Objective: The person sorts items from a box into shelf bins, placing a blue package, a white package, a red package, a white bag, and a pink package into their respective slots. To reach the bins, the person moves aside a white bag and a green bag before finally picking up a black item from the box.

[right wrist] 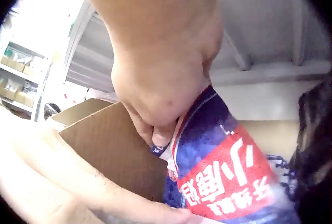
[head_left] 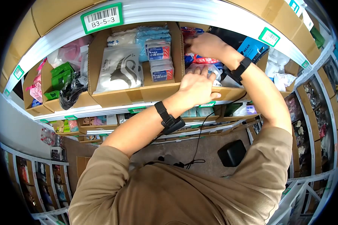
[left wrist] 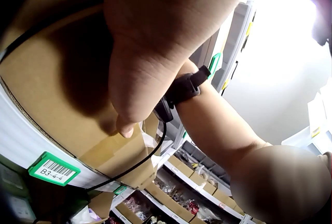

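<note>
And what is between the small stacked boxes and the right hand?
In the head view, a cardboard divider separates the boxes from the right hand.

Barcode labels and stocked cardboard bins show a storeroom.

A plain brown top is covering the torso, its left sleeve and right sleeve ending around the elbows in soft creases. A black strap is circling the left wrist and carrying a dark, blocky camera unit near the shelf's front edge, while a matching black band is wrapping the right wrist, its own boxy unit attached. From that right unit a thin black cable is running, crossing the shelf's front edge and trailing downward
</note>
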`<state>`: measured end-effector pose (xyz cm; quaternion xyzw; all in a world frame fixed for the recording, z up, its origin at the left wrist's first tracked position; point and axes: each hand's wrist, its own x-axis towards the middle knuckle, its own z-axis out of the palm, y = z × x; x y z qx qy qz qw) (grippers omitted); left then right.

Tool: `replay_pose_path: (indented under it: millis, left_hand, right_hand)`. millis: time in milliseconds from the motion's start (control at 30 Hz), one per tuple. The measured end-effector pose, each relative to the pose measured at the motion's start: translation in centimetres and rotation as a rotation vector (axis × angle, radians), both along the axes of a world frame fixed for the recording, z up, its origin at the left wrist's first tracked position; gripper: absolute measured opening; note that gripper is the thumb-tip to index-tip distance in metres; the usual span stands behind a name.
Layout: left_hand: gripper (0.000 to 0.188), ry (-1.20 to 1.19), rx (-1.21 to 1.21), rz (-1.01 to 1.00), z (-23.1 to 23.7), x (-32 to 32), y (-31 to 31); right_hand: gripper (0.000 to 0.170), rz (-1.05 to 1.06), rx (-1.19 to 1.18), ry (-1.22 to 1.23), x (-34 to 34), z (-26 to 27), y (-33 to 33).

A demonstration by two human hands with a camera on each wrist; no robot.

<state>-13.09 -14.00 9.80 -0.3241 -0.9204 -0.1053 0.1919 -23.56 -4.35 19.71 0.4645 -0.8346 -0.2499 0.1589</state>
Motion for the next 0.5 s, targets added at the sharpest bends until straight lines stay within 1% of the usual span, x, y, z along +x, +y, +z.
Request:
replay_pose_path:
  millis: [67,100,133,200,233,267,333,367,400,467,500]
  left_hand:
    - [0.072,0.005,0.005,-0.007,-0.3,-0.1,0.0]
    - [0.072,0.017,0.003,-0.001,-0.3,0.0,-0.1]
    - [0.072,0.03,0.003,0.006,-0.2,0.0,-0.1]
    - [0.072,0.041,0.009,0.003,-0.2,0.0,-0.1]
    - [0.072,0.053,0.017,0.002,-0.2,0.1,-0.1]
    - [0.072,0.058,0.019,0.003,-0.1,0.1,-0.1]
    - [0.072,0.013,0.009,0.004,0.1,0.2,-0.1]
    - [0.072,0.016,0.007,0.002,0.1,0.2,-0.1]
    - [0.072,0.021,0.006,0.002,0.0,0.1,-0.1]
    - [0.072,0.07,0.03,-0.002,-0.2,0.0,-0.1]
    - [0.072,0.077,0.039,-0.002,-0.4,0.0,0.0]
  right_hand:
    - [0.026,-0.057,0.18,-0.071,-0.6,-0.6,-1.1]
    - [0.032,-0.124,0.168,-0.194,-0.3,-0.7,-1.6]
    - [0.032,-0.126,0.164,-0.194,-0.4,-0.6,-1.4]
    - [0.042,-0.032,-0.16,-0.385,-0.9,0.0,-0.4]
    - [0.044,-0.09,-0.319,-0.438,-1.0,0.6,0.3]
    - [0.052,-0.109,-0.427,-0.517,-1.2,1.5,0.9]
    - [0.055,-0.221,-0.335,-0.54,-1.2,2.3,2.7]
    - [0.056,-0.273,-0.159,-0.476,-1.4,1.9,3.2]
    - [0.05,-0.246,-0.094,-0.279,-1.5,0.3,4.1]
    - [0.042,-0.347,0.069,-0.29,0.5,1.2,2.0]
    - [0.033,-0.231,0.086,-0.177,-0.9,-0.4,2.1]
